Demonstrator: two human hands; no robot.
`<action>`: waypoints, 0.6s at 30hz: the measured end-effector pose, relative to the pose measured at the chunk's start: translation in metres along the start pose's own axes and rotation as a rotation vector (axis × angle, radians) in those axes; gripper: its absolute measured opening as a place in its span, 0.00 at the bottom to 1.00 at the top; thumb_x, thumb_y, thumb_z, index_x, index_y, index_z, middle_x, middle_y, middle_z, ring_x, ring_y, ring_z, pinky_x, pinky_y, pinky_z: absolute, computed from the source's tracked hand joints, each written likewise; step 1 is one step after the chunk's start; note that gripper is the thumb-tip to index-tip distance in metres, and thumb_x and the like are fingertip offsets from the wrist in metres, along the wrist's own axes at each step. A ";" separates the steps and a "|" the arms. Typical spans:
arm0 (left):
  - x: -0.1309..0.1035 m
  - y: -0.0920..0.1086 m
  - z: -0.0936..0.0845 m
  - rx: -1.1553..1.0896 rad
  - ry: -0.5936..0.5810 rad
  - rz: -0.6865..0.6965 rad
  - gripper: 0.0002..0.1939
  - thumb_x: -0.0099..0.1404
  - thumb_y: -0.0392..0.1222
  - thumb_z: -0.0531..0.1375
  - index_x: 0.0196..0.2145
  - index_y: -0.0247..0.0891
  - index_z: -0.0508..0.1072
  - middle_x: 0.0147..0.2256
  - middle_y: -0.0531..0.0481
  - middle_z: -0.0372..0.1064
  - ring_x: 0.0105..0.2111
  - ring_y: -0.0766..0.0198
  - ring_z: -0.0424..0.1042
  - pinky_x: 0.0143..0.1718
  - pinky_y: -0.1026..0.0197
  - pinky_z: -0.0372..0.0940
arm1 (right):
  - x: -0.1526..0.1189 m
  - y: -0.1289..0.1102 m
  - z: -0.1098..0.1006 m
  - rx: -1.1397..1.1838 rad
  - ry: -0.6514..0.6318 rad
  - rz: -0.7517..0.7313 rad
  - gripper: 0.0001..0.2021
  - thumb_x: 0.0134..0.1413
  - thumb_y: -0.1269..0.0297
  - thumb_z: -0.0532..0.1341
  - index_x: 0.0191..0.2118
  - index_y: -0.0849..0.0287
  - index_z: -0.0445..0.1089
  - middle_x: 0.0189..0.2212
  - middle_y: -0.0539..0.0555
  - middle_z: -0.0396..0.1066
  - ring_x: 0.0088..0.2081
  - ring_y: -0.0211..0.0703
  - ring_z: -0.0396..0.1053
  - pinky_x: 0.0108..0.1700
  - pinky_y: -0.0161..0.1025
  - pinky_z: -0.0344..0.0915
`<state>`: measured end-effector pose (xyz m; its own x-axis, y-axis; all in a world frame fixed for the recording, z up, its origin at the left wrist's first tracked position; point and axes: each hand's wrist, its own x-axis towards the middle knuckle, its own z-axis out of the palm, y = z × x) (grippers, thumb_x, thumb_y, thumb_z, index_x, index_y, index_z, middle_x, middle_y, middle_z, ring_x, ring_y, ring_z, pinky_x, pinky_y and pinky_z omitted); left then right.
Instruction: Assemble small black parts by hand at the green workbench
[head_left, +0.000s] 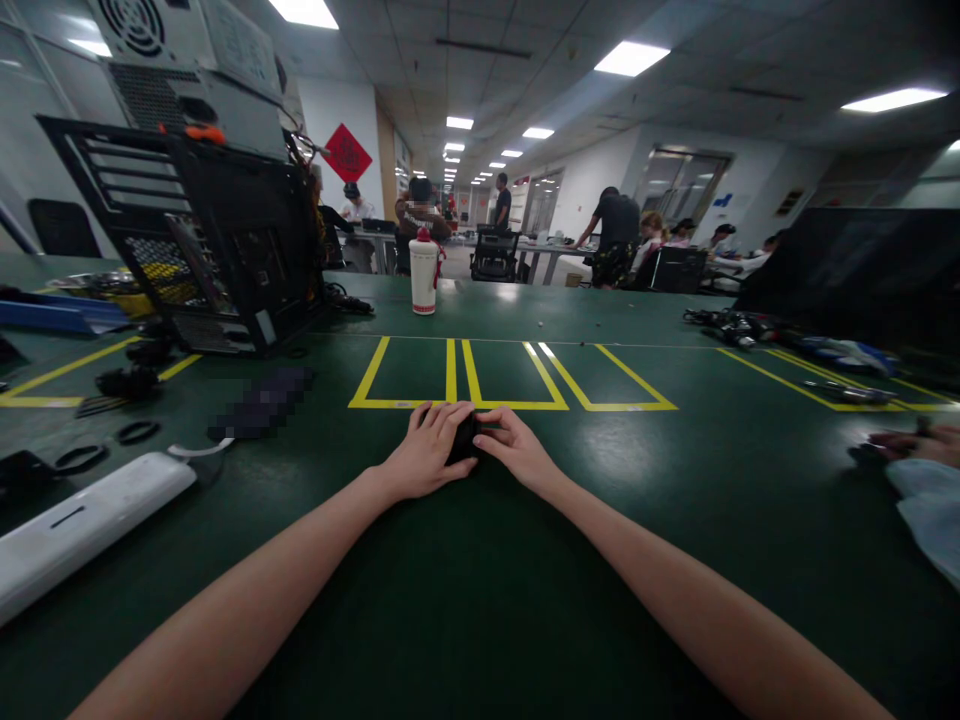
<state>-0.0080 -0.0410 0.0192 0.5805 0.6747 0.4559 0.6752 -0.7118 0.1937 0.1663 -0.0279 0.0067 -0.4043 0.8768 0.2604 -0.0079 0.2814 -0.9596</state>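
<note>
A small dark object (463, 438) rests on the green table (465, 580), just in front of the yellow tape outlines (517, 406). My left hand (433, 448) is wrapped over its left side, fingers on top and thumb along the near edge. From the right, my right hand (512, 446) touches the same object with its thumb and fingertips pinched together. Both hands cover most of the object, so its full shape is hidden.
On the left stand an open black computer case (217, 240), a phone-like item (262, 402), black rings and a white power strip (97, 520). A white cup (424, 275) stands behind the outlines. Another person's hand (937, 445) is at the right edge.
</note>
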 end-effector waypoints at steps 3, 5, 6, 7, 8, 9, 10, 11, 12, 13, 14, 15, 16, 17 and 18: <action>0.000 0.000 0.000 -0.003 -0.002 0.000 0.33 0.56 0.46 0.54 0.55 0.39 0.42 0.52 0.43 0.49 0.52 0.54 0.49 0.53 0.47 0.39 | 0.000 -0.002 0.000 -0.008 -0.003 -0.011 0.13 0.43 0.65 0.59 0.38 0.55 0.59 0.38 0.50 0.63 0.40 0.39 0.65 0.45 0.41 0.62; 0.000 0.000 0.000 -0.004 -0.004 0.001 0.33 0.56 0.46 0.54 0.55 0.38 0.42 0.52 0.43 0.49 0.52 0.55 0.49 0.54 0.47 0.39 | 0.000 -0.003 -0.001 -0.030 -0.004 -0.020 0.15 0.43 0.66 0.59 0.40 0.55 0.59 0.40 0.51 0.62 0.43 0.40 0.64 0.47 0.43 0.60; 0.000 0.001 0.000 -0.003 -0.003 0.001 0.33 0.56 0.46 0.54 0.55 0.38 0.42 0.52 0.43 0.49 0.52 0.55 0.49 0.54 0.47 0.38 | 0.000 -0.004 -0.001 -0.045 -0.008 -0.021 0.16 0.43 0.66 0.59 0.41 0.56 0.59 0.41 0.52 0.62 0.44 0.41 0.63 0.49 0.43 0.59; 0.000 0.001 0.000 -0.001 -0.003 0.000 0.33 0.56 0.46 0.54 0.55 0.38 0.41 0.52 0.43 0.49 0.52 0.55 0.49 0.54 0.47 0.38 | -0.001 -0.005 -0.002 -0.058 -0.017 -0.019 0.17 0.43 0.66 0.59 0.42 0.56 0.59 0.42 0.52 0.62 0.45 0.41 0.62 0.49 0.44 0.58; 0.000 0.001 0.000 0.001 -0.004 -0.001 0.33 0.56 0.46 0.54 0.55 0.38 0.41 0.52 0.43 0.49 0.52 0.55 0.49 0.54 0.47 0.38 | -0.001 -0.006 -0.002 -0.066 -0.027 -0.017 0.17 0.43 0.67 0.59 0.43 0.56 0.59 0.42 0.53 0.61 0.45 0.41 0.62 0.50 0.44 0.58; 0.000 0.001 0.000 0.003 -0.006 0.000 0.33 0.56 0.46 0.54 0.55 0.38 0.41 0.52 0.43 0.49 0.52 0.55 0.49 0.54 0.47 0.38 | -0.001 -0.006 -0.003 -0.066 -0.037 -0.015 0.17 0.43 0.67 0.59 0.42 0.56 0.59 0.43 0.53 0.61 0.45 0.41 0.62 0.50 0.44 0.58; 0.000 0.001 0.000 0.005 -0.007 0.000 0.33 0.56 0.46 0.54 0.55 0.38 0.41 0.52 0.43 0.49 0.52 0.55 0.49 0.54 0.47 0.38 | -0.001 -0.007 -0.003 -0.056 -0.045 -0.016 0.17 0.42 0.67 0.59 0.42 0.56 0.59 0.42 0.52 0.61 0.45 0.41 0.62 0.50 0.44 0.59; 0.000 0.001 0.000 0.007 -0.007 0.000 0.33 0.56 0.46 0.54 0.55 0.38 0.41 0.52 0.43 0.49 0.52 0.55 0.49 0.54 0.47 0.38 | -0.001 -0.007 -0.002 -0.040 -0.050 -0.017 0.16 0.42 0.68 0.60 0.41 0.56 0.59 0.42 0.52 0.61 0.45 0.41 0.62 0.49 0.44 0.60; 0.000 0.000 0.000 0.008 -0.006 0.001 0.34 0.56 0.46 0.54 0.55 0.38 0.41 0.52 0.43 0.49 0.52 0.55 0.49 0.54 0.47 0.38 | -0.002 -0.006 -0.002 -0.022 -0.048 -0.017 0.16 0.41 0.68 0.60 0.40 0.55 0.59 0.41 0.51 0.61 0.44 0.41 0.63 0.48 0.43 0.61; 0.000 0.000 0.000 0.008 -0.006 0.002 0.34 0.56 0.46 0.54 0.55 0.38 0.41 0.52 0.43 0.49 0.52 0.55 0.49 0.54 0.47 0.39 | -0.002 -0.006 -0.002 -0.006 -0.041 -0.014 0.16 0.41 0.68 0.60 0.39 0.55 0.59 0.40 0.50 0.61 0.43 0.41 0.64 0.47 0.43 0.62; 0.000 0.000 0.000 0.008 -0.006 0.002 0.34 0.56 0.46 0.54 0.55 0.38 0.41 0.52 0.43 0.48 0.52 0.55 0.49 0.54 0.47 0.39 | -0.002 -0.005 -0.001 0.005 -0.031 -0.011 0.15 0.41 0.67 0.60 0.38 0.55 0.59 0.40 0.50 0.61 0.42 0.40 0.65 0.46 0.42 0.62; 0.000 -0.001 0.000 0.008 -0.005 0.002 0.34 0.56 0.46 0.54 0.55 0.38 0.41 0.53 0.43 0.48 0.52 0.55 0.49 0.54 0.47 0.39 | -0.002 -0.004 0.000 0.009 -0.017 -0.009 0.14 0.42 0.67 0.60 0.38 0.55 0.60 0.40 0.50 0.61 0.41 0.40 0.65 0.45 0.42 0.63; 0.000 -0.001 0.000 0.007 -0.005 0.002 0.34 0.56 0.46 0.54 0.55 0.38 0.41 0.53 0.43 0.48 0.52 0.55 0.48 0.54 0.47 0.39 | -0.002 -0.003 0.000 0.006 -0.002 -0.010 0.13 0.42 0.66 0.60 0.37 0.55 0.60 0.39 0.49 0.61 0.40 0.39 0.66 0.45 0.42 0.63; 0.000 -0.001 0.000 0.006 -0.006 0.003 0.34 0.56 0.46 0.54 0.55 0.38 0.41 0.53 0.43 0.48 0.52 0.55 0.48 0.54 0.47 0.39 | -0.001 -0.003 0.000 -0.001 0.010 -0.012 0.12 0.42 0.65 0.59 0.36 0.55 0.61 0.39 0.49 0.62 0.39 0.39 0.66 0.45 0.42 0.63; 0.000 -0.001 0.001 0.006 -0.006 0.003 0.34 0.56 0.46 0.54 0.55 0.38 0.41 0.52 0.43 0.48 0.52 0.55 0.48 0.54 0.47 0.39 | -0.001 -0.002 0.001 -0.008 0.018 -0.016 0.11 0.42 0.65 0.59 0.36 0.55 0.61 0.38 0.49 0.62 0.39 0.39 0.66 0.45 0.42 0.63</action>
<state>-0.0085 -0.0404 0.0184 0.5851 0.6738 0.4513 0.6761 -0.7126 0.1874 0.1661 -0.0298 0.0083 -0.3878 0.8789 0.2777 -0.0070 0.2984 -0.9544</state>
